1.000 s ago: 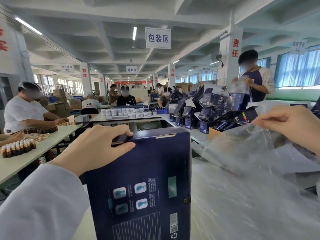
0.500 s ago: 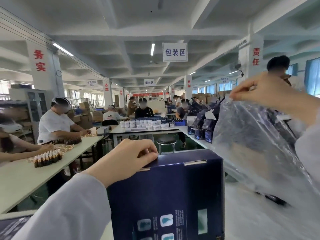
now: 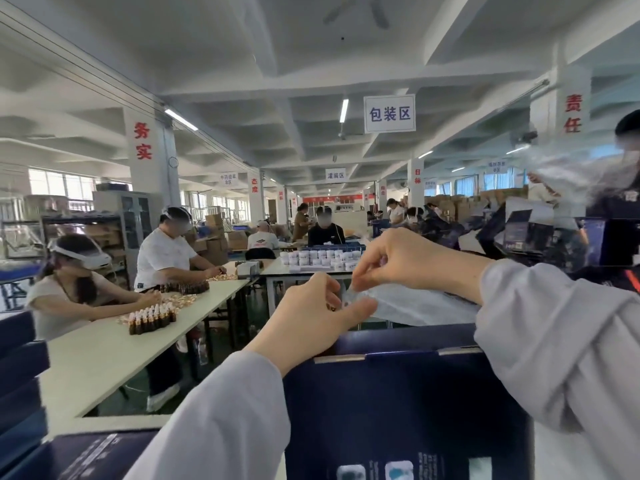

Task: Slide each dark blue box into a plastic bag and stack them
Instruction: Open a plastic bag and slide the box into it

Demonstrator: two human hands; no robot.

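Observation:
A dark blue box point(image 3: 398, 410) stands upright right in front of me, its top edge at chest height. Just above that edge both hands meet on a clear plastic bag point(image 3: 415, 306). My left hand point(image 3: 311, 317) pinches the bag's near corner between thumb and fingers. My right hand point(image 3: 405, 258) pinches the same edge from above, its sleeve crossing over the box's right side. The rest of the bag trails to the right behind my right forearm.
A stack of dark blue boxes point(image 3: 20, 375) stands at the far left, another box point(image 3: 86, 455) lies flat at the bottom left. More open blue boxes point(image 3: 519, 233) pile up at the right. Seated people work at a long white table point(image 3: 104, 351) on the left.
My left hand let go of the box's top edge and rose to the bag. My right hand brought the bag down and left, in front of me. The camera tilted upward.

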